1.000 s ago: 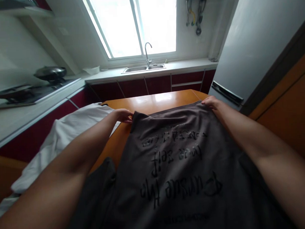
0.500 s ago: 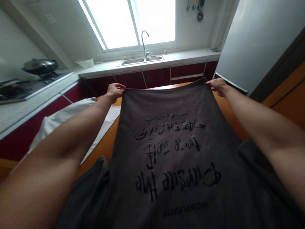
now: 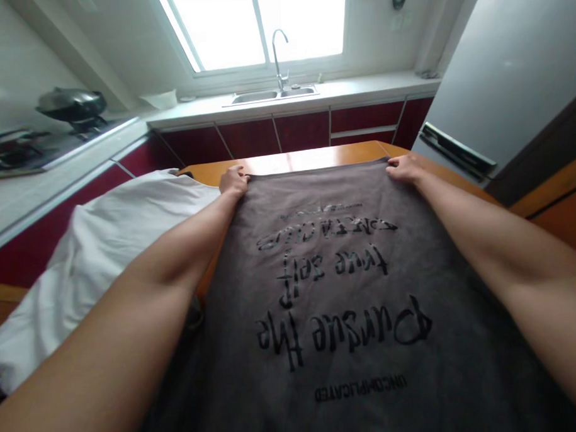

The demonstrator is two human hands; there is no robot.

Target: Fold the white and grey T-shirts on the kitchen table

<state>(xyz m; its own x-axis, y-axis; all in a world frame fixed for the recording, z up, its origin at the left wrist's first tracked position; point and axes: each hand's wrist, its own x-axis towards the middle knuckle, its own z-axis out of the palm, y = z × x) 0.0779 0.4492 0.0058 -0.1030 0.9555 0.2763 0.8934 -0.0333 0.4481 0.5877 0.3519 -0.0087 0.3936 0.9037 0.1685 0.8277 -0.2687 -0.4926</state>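
Observation:
A dark grey T-shirt (image 3: 325, 189) with black printed lettering, upside down from my side, stretches away from me over the wooden table (image 3: 314, 158). My left hand (image 3: 234, 181) pinches its far left corner. At the far right corner, my right hand (image 3: 404, 168) grips the hem between thumb and fingers. The far edge runs nearly straight between both hands. Beside my left forearm lies a white garment (image 3: 127, 215), spread over the table's left side and partly hidden by that arm. The near end of the T-shirt falls out of view in shadow.
Behind the table runs a white counter (image 3: 359, 87) with a double sink (image 3: 255, 97) and a tall faucet (image 3: 277, 59). On the left a covered wok (image 3: 71, 107) sits on the stove. A grey fridge (image 3: 505, 76) stands on the right.
The T-shirt's far edge has come down toward the tabletop, with both hands still gripping its corners. My view has tilted down, showing more of the table and white garment.

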